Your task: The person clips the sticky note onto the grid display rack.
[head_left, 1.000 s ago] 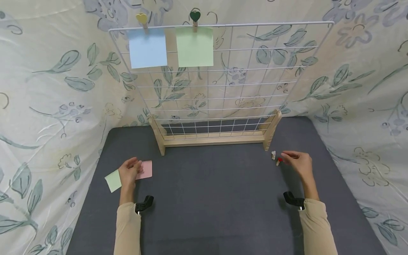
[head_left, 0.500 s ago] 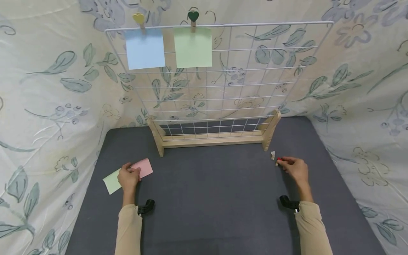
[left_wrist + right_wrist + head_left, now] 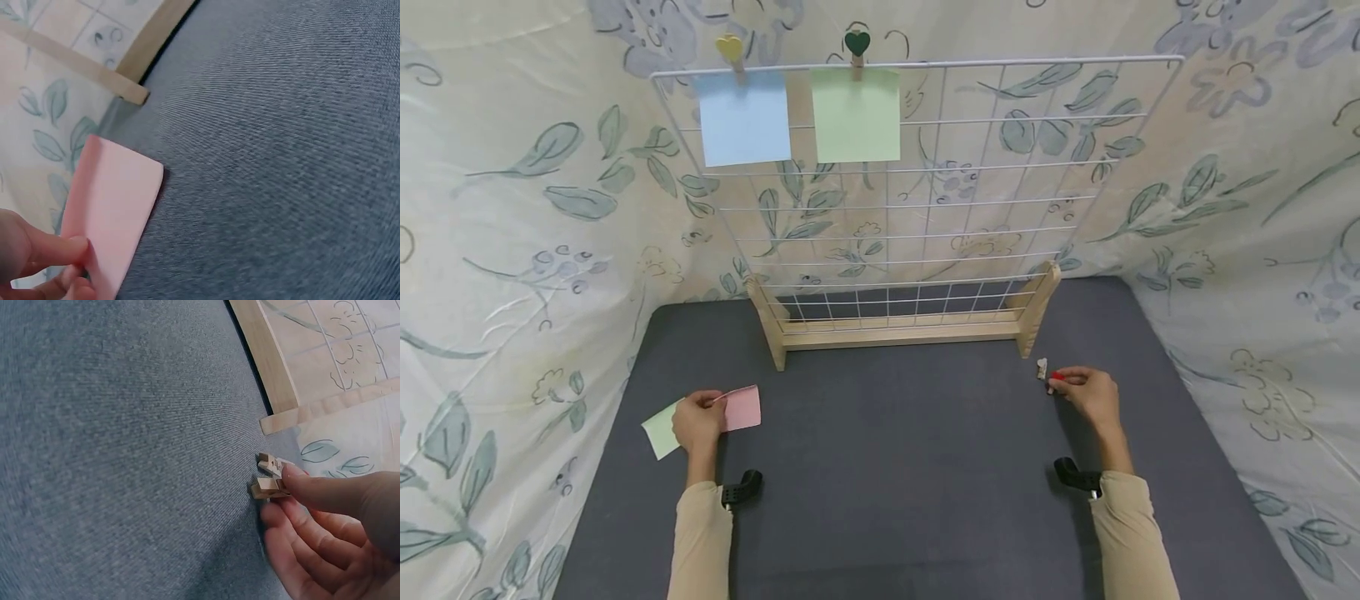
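Note:
In the head view my left hand (image 3: 698, 421) pinches a pink paper sheet (image 3: 743, 408) by its edge. The left wrist view shows my thumb pressed on the near side of the pink paper (image 3: 122, 187), whose far edge tilts up. A light green paper sheet (image 3: 661, 431) lies on the table, partly under that hand. On the right, my right hand (image 3: 1093, 396) pinches a small wooden clothespin with a red top (image 3: 1057, 377); its wooden end (image 3: 267, 489) shows past my thumb. Right beside it lies a second clothespin with a whitish top (image 3: 1042, 368).
A white wire grid (image 3: 887, 208) stands in a wooden base (image 3: 902, 333) at the back. On its top bar hang a blue sheet (image 3: 745, 121) under a yellow heart clothespin (image 3: 730, 48) and a green sheet (image 3: 857, 117) under a dark green heart clothespin (image 3: 857, 43).
My right hand has moved left and down onto the red-topped clothespin and now pinches it. My left hand has taken the pink paper by its edge and raised that edge.

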Demonstrator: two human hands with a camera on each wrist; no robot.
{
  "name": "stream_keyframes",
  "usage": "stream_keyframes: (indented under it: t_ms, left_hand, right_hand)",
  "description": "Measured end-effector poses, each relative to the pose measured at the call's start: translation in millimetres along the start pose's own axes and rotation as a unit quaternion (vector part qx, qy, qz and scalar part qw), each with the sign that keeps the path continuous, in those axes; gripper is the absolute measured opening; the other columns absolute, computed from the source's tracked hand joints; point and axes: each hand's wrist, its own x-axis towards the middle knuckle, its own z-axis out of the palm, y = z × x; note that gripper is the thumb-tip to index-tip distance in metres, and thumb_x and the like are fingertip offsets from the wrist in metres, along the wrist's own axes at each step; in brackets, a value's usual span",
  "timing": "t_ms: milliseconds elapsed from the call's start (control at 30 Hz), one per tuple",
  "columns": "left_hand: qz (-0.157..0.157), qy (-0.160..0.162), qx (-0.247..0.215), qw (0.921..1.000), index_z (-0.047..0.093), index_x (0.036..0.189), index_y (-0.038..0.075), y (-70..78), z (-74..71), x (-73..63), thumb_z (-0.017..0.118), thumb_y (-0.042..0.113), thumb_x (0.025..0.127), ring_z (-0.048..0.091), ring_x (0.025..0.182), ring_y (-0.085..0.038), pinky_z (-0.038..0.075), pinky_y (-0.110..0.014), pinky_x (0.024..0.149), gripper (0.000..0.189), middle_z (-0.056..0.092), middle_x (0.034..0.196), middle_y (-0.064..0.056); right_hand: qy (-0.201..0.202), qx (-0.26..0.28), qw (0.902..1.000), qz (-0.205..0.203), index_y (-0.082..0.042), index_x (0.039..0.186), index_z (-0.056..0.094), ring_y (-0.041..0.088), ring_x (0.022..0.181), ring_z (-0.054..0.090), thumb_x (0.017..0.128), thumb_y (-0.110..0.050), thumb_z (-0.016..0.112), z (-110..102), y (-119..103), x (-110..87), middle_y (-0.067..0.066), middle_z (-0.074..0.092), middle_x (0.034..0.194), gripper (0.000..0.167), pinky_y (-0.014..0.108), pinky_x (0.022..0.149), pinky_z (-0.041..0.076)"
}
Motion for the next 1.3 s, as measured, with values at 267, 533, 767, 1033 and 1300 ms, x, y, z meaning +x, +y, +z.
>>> stream_keyframes:
  t_ms: [267, 533, 767, 1033, 1300]
  left_hand:
    - [-0.012, -0.077, -0.086, 0.9932, 0.07, 0.096, -0.012, -1.0, -9.1, 6.1, 0.072, -0.004, 0.084, 0.056, 0.048, -0.002, 0.05, -0.014, 0.04, 0.014, 0.071, 0.084, -0.025]
    - [-0.081, -0.173, -0.267, 0.9446, 0.064, 0.109, -0.014, -0.2, -14.0, 8.7, 0.068, -0.008, 0.088, 0.069, 0.064, -0.01, 0.063, -0.031, 0.059, 0.022, 0.07, 0.077, 0.0]
    - [-0.104, -0.197, -0.304, 0.9262, 0.063, 0.11, -0.012, 7.1, -13.7, 9.0, 0.067, -0.003, 0.09, 0.07, 0.067, -0.008, 0.063, -0.029, 0.067, 0.022, 0.07, 0.074, 0.006]
    - [-0.07, -0.202, -0.281, 0.9355, 0.063, 0.113, -0.011, 23.0, -2.3, 5.0, 0.068, 0.004, 0.092, 0.069, 0.065, -0.008, 0.063, -0.027, 0.068, 0.026, 0.071, 0.077, 0.008]
    - [-0.017, -0.218, -0.297, 0.9296, 0.065, 0.106, -0.012, 36.3, 14.4, -6.3, 0.069, 0.003, 0.091, 0.07, 0.061, -0.011, 0.063, -0.032, 0.065, 0.021, 0.073, 0.076, 0.003]
  right_hand:
    - [-0.008, 0.011, 0.9999, 0.0, 0.01, 0.108, 0.07, 0.007, 0.064, 0.064, 0.088, -0.012, 0.075, -1.0, 1.6, -0.4, 0.025, 0.071, 0.096, 0.03, 0.013, 0.049, 0.049]
    - [-0.007, 0.022, 0.9997, -0.007, 0.009, 0.109, 0.071, -0.001, 0.062, 0.061, 0.092, -0.018, 0.072, -6.3, -2.3, -1.6, 0.026, 0.071, 0.099, 0.031, 0.01, 0.05, 0.049]
    - [-0.009, 0.028, 0.9993, -0.023, 0.007, 0.111, 0.07, -0.004, 0.064, 0.061, 0.094, -0.02, 0.069, -11.0, -10.9, 0.1, 0.025, 0.071, 0.102, 0.033, 0.009, 0.053, 0.05]
    - [-0.023, 0.026, 0.9969, -0.071, 0.007, 0.11, 0.071, 0.03, 0.08, 0.071, 0.093, -0.019, 0.07, -6.2, -34.5, 2.6, 0.024, 0.072, 0.097, 0.031, 0.015, 0.055, 0.05]
    - [-0.036, 0.024, 0.9933, -0.107, 0.005, 0.109, 0.072, 0.033, 0.081, 0.069, 0.092, -0.02, 0.071, -1.2, -59.7, 4.5, 0.021, 0.073, 0.095, 0.03, 0.021, 0.055, 0.049]
